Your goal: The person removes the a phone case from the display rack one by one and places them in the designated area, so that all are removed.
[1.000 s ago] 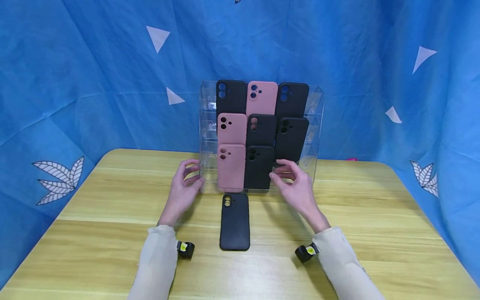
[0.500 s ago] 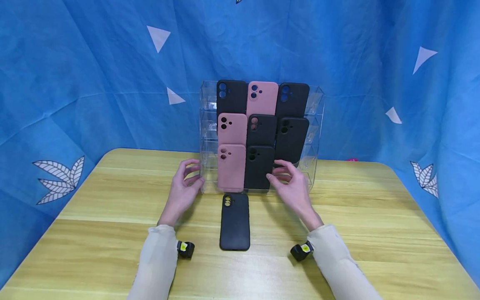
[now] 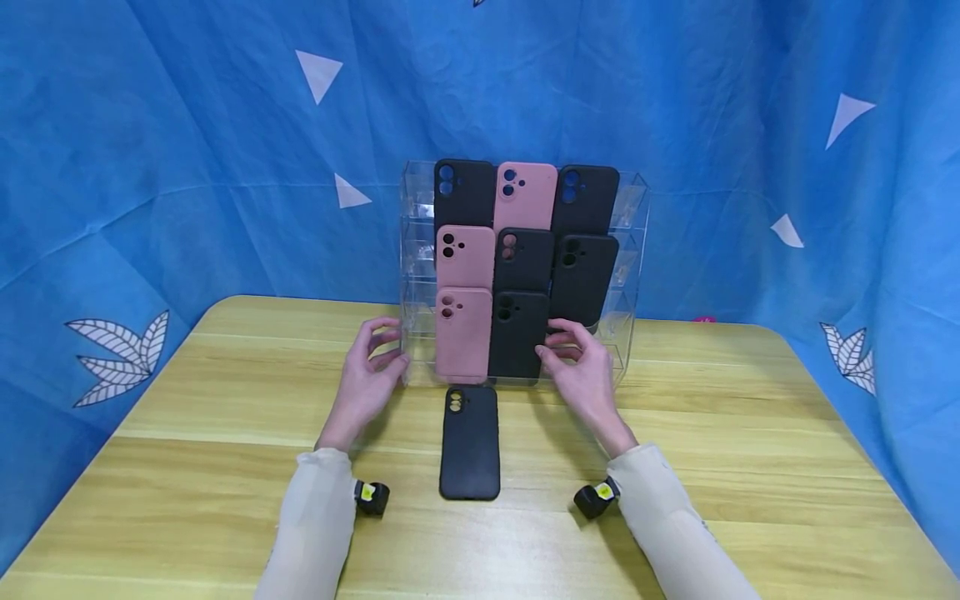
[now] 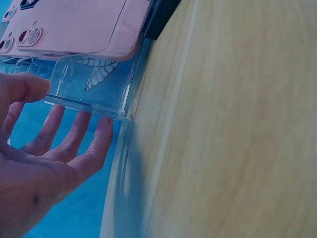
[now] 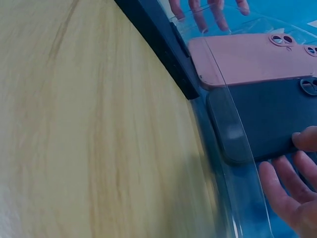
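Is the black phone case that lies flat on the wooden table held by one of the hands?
No, the black phone case lies alone between the left hand and right hand.

black and pink phone cases (image 3: pixel 525 267), blue backdrop (image 3: pixel 187 150) with white triangles, light wood table (image 3: pixel 750 450)

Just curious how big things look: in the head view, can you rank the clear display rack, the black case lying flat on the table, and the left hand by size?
1. Clear display rack, largest.
2. Black case on the table.
3. Left hand, smallest-looking, though it's close.
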Available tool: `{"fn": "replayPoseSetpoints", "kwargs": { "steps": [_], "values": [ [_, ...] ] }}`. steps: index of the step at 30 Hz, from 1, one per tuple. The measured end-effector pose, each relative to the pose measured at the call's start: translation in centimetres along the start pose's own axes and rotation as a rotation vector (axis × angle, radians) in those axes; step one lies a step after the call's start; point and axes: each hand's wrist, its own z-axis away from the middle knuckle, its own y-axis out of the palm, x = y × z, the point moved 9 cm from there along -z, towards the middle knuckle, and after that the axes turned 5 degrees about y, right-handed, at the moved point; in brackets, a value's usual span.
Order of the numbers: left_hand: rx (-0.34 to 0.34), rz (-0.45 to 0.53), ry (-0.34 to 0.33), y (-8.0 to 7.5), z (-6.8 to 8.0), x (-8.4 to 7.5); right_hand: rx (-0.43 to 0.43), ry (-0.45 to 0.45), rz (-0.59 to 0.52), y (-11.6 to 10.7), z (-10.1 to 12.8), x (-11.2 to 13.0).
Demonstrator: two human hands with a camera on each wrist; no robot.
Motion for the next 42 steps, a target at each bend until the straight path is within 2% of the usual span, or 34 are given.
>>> {"fn": "replayPoseSetpoints", "kwargs": {
  "steps": [12,22,35,42],
  "values": [
    [-0.001,-0.006,-0.008,0.0,-0.1,0.1,0.000,-0.023,-0.045,-0.6,-0.2,0.4],
    [-0.009,-0.003,-0.016,-0.1,-0.1,0.4,-0.030,-0.058,-0.010,-1.6,0.3,1.6],
    [-0.015,-0.004,-0.027,-0.1,-0.2,0.3,0.018,-0.133,-0.056,-2.4,0.6,3.1],
    [-0.006,-0.004,-0.030,0.0,-0.3,0.2,0.044,-0.099,-0.065,-2.6,0.5,3.0]
  ]
}}
